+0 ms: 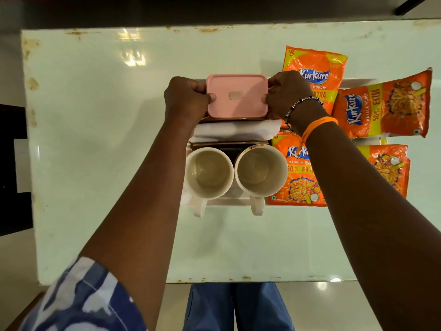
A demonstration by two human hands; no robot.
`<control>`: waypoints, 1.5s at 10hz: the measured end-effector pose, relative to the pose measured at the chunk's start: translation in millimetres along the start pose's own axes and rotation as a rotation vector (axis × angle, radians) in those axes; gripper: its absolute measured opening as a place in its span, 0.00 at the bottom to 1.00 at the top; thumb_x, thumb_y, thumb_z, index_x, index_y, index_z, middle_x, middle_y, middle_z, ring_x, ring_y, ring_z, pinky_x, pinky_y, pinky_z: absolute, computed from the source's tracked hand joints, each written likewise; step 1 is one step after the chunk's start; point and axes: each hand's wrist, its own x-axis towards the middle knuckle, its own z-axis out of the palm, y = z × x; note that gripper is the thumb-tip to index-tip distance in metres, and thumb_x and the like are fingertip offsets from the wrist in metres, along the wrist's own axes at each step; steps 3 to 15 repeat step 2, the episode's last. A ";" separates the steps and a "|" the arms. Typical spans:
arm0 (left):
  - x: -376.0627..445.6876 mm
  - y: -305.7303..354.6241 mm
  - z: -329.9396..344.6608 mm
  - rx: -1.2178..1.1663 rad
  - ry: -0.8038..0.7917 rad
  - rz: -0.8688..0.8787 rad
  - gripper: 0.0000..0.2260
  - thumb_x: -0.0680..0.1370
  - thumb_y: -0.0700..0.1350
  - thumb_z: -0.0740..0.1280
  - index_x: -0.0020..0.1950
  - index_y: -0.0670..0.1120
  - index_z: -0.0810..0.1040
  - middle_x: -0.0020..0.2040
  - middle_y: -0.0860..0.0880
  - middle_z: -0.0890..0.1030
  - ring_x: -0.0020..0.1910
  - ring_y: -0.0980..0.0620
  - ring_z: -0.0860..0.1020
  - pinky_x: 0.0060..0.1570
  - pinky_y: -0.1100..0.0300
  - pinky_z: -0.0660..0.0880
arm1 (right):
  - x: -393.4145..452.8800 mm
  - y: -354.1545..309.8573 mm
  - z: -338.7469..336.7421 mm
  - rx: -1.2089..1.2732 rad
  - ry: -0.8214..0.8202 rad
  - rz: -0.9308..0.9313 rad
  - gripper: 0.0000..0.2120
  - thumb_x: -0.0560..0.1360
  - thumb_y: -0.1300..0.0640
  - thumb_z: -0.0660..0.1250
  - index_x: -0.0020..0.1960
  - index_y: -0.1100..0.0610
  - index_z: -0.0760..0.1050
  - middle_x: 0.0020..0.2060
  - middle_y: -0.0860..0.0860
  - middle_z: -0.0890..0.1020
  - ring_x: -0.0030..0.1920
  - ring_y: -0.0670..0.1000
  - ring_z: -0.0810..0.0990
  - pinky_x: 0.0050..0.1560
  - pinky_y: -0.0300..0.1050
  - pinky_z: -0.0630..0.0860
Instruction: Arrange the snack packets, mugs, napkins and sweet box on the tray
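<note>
While both arms reach forward over the pale glossy counter [95,139], the left hand [187,100] and the right hand [286,94] clasp the pink sweet box [237,95] from its two short sides, fingers curled around the edges and thumbs pressing on the lid. The box sits at the far end of the white tray [358,82], just beyond a folded stack of white napkins [236,131] that lies across the tray's width. Nearer the person, two cream mugs stand side by side and upright, the left mug [208,172] and the right mug [261,170], rims almost touching and handles pointing toward the person over the tray's near edge.

To the right of these lie four orange snack packets. The far packet [315,72] rests partly under the right hand; the tilted packet [384,105] lies on its side beside it; the near packet [296,173] sits just beside the right mug, partly covered by the right forearm; and the outer packet [387,167] shows beyond that arm. A beaded bracelet [303,103] and orange threads [318,125] circle the right wrist. A blue patterned sleeve [83,297] covers the left upper arm.
</note>
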 end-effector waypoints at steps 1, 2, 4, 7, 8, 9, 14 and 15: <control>0.5 -2.3 1.0 0.028 0.015 0.022 0.12 0.71 0.36 0.70 0.54 0.39 0.80 0.53 0.39 0.83 0.51 0.41 0.81 0.54 0.48 0.79 | -0.2 1.9 2.0 0.035 -0.006 0.005 0.15 0.73 0.67 0.62 0.59 0.64 0.75 0.58 0.63 0.79 0.58 0.63 0.77 0.60 0.58 0.75; -9.3 -1.9 2.2 0.140 0.070 0.071 0.18 0.74 0.42 0.69 0.63 0.41 0.75 0.60 0.43 0.80 0.59 0.46 0.77 0.62 0.55 0.73 | -3.3 6.2 -0.6 0.016 0.030 -0.001 0.16 0.74 0.65 0.61 0.62 0.63 0.73 0.60 0.60 0.78 0.60 0.61 0.76 0.63 0.55 0.73; -9.3 -1.9 2.2 0.140 0.070 0.071 0.18 0.74 0.42 0.69 0.63 0.41 0.75 0.60 0.43 0.80 0.59 0.46 0.77 0.62 0.55 0.73 | -3.3 6.2 -0.6 0.016 0.030 -0.001 0.16 0.74 0.65 0.61 0.62 0.63 0.73 0.60 0.60 0.78 0.60 0.61 0.76 0.63 0.55 0.73; -9.3 -1.9 2.2 0.140 0.070 0.071 0.18 0.74 0.42 0.69 0.63 0.41 0.75 0.60 0.43 0.80 0.59 0.46 0.77 0.62 0.55 0.73 | -3.3 6.2 -0.6 0.016 0.030 -0.001 0.16 0.74 0.65 0.61 0.62 0.63 0.73 0.60 0.60 0.78 0.60 0.61 0.76 0.63 0.55 0.73; -9.3 -1.9 2.2 0.140 0.070 0.071 0.18 0.74 0.42 0.69 0.63 0.41 0.75 0.60 0.43 0.80 0.59 0.46 0.77 0.62 0.55 0.73 | -3.3 6.2 -0.6 0.016 0.030 -0.001 0.16 0.74 0.65 0.61 0.62 0.63 0.73 0.60 0.60 0.78 0.60 0.61 0.76 0.63 0.55 0.73; -9.3 -1.9 2.2 0.140 0.070 0.071 0.18 0.74 0.42 0.69 0.63 0.41 0.75 0.60 0.43 0.80 0.59 0.46 0.77 0.62 0.55 0.73 | -3.3 6.2 -0.6 0.016 0.030 -0.001 0.16 0.74 0.65 0.61 0.62 0.63 0.73 0.60 0.60 0.78 0.60 0.61 0.76 0.63 0.55 0.73; -9.3 -1.9 2.2 0.140 0.070 0.071 0.18 0.74 0.42 0.69 0.63 0.41 0.75 0.60 0.43 0.80 0.59 0.46 0.77 0.62 0.55 0.73 | -3.3 6.2 -0.6 0.016 0.030 -0.001 0.16 0.74 0.65 0.61 0.62 0.63 0.73 0.60 0.60 0.78 0.60 0.61 0.76 0.63 0.55 0.73; -9.3 -1.9 2.2 0.140 0.070 0.071 0.18 0.74 0.42 0.69 0.63 0.41 0.75 0.60 0.43 0.80 0.59 0.46 0.77 0.62 0.55 0.73 | -3.3 6.2 -0.6 0.016 0.030 -0.001 0.16 0.74 0.65 0.61 0.62 0.63 0.73 0.60 0.60 0.78 0.60 0.61 0.76 0.63 0.55 0.73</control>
